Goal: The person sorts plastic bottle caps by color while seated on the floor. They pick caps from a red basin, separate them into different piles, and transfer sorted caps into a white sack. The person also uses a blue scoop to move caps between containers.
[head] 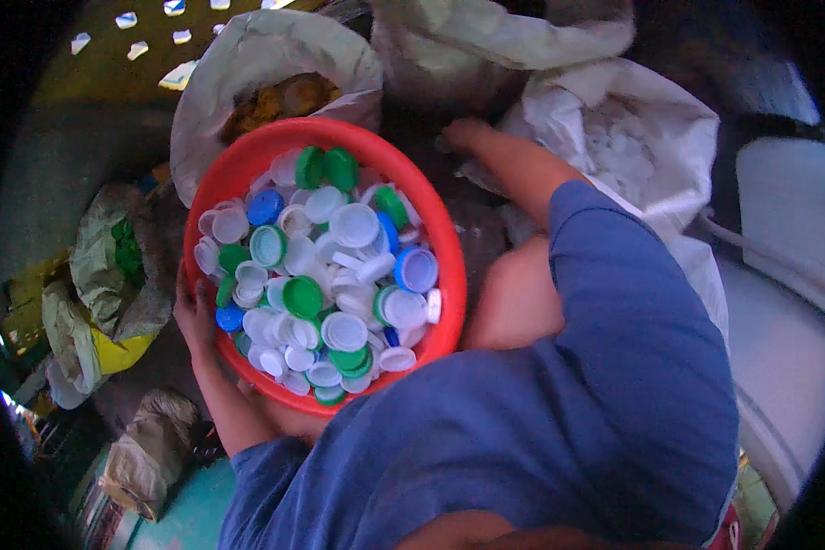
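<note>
A red plastic basin (456, 275) rests against my lap, filled with plastic bottle caps. Most are white or translucent, such as the cap (344, 332) near the front; among them are a green cap (302, 297) and a blue cap (416, 269). My left hand (196, 320) holds the basin's left side from outside, with part of the fingers hidden by the wall. Beyond the basin's right rim, my right hand (464, 135) reaches down to the dark floor between sacks. A small pale thing shows at its fingertips, but whether it is gripped is unclear.
Behind the basin, a white sack (275, 41) holds yellow-orange pieces. A second white sack (680, 124) at right contains whitish pieces. Left stands a smaller sack (100, 254) with green pieces, beside a yellow container (120, 349). A crumpled brown bag (148, 447) lies lower left.
</note>
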`<state>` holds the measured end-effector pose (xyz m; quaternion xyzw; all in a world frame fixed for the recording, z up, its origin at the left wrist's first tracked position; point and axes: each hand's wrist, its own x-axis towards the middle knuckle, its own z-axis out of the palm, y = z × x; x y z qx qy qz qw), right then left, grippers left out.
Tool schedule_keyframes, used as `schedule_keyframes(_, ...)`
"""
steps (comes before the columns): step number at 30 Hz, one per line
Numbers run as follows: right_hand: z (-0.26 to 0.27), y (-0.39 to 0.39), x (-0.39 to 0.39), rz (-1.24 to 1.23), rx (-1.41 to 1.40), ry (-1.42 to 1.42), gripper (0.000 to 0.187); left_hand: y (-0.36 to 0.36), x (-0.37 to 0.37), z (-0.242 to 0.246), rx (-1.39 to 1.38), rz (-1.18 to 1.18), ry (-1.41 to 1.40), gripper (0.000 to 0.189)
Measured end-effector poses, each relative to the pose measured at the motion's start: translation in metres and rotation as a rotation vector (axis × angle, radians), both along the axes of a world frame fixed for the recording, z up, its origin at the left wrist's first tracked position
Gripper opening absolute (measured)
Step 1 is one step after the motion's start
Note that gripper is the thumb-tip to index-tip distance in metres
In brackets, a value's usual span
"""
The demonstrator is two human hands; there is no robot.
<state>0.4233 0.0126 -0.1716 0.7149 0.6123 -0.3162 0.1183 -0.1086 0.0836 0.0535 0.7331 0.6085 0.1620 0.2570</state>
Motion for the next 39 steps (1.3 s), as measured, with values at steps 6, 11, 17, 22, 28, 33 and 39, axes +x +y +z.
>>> schedule_keyframes(6,-0.079,-0.033,0.009,0.112,0.164,0.046,0.034,-0.006,0.009,0.008,0.028,-0.008,0.091,0.049)
schedule_keyframes(11,-0.098,-0.04,-0.008,-0.017,0.137,0.062,0.038,-0.001,0.008,0.004,-0.014,0.016,0.001,0.049)
schedule_keyframes(17,-0.123,-0.04,0.007,-0.007,0.352,0.034,0.041,0.0,0.002,0.0,-0.032,0.015,-0.008,0.05)
schedule_keyframes(22,-0.165,-0.049,0.019,-0.032,0.134,0.09,0.039,-0.004,-0.004,-0.008,-0.084,0.04,-0.108,0.05)
schedule_keyframes(28,-0.082,-0.018,-0.013,-0.003,0.179,0.12,0.03,-0.004,-0.014,-0.014,-0.102,0.016,-0.194,0.052)
schedule_keyframes(33,0.105,0.012,0.001,-0.046,0.46,0.121,0.041,0.0,-0.018,-0.021,-0.088,-0.027,-0.145,0.054)
schedule_keyframes(39,0.251,-0.118,0.073,-0.201,1.206,-0.247,0.052,0.005,-0.017,-0.018,0.058,-0.071,-0.049,0.054)
